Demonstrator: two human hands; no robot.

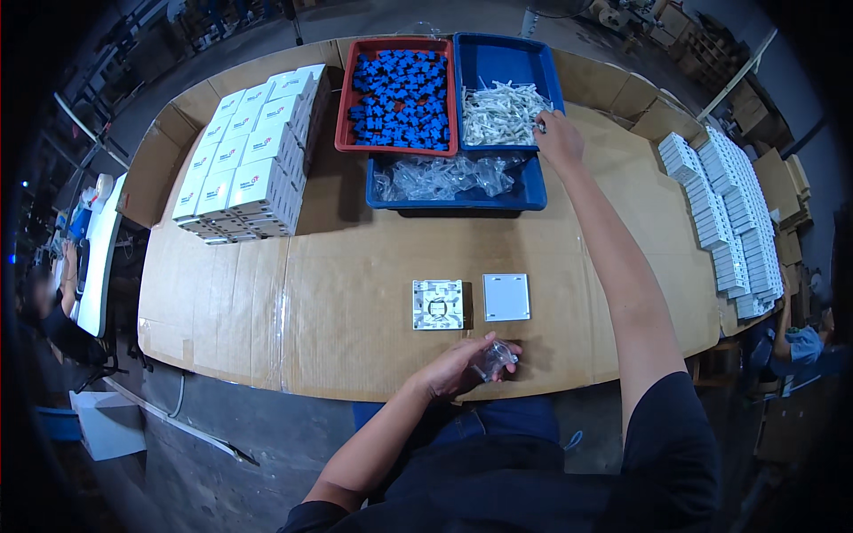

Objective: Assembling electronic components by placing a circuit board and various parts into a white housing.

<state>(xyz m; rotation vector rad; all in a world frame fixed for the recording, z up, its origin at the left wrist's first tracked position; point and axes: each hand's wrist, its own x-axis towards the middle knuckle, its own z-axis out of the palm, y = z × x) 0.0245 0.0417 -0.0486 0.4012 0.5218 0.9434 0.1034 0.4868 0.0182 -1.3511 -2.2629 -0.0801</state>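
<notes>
- The left hand (pixel 458 369) has its fingers closed around a crumpled clear plastic bag (pixel 498 360) at the table's (pixel 355 258) near edge; a loosened hold could drop it to the floor.
- The right hand (pixel 562 142) is at the right side of the far blue bin (pixel 506 58), by its slim white parts (pixel 502 114); whether its fingers pinch one, I cannot tell. A careless pinch could bring too many or spill some.
- The square white casing (pixel 438 305) and, to its right, the flat white panel (pixel 506 297) lie just beyond the left hand; a forearm sweep could knock them.
</notes>
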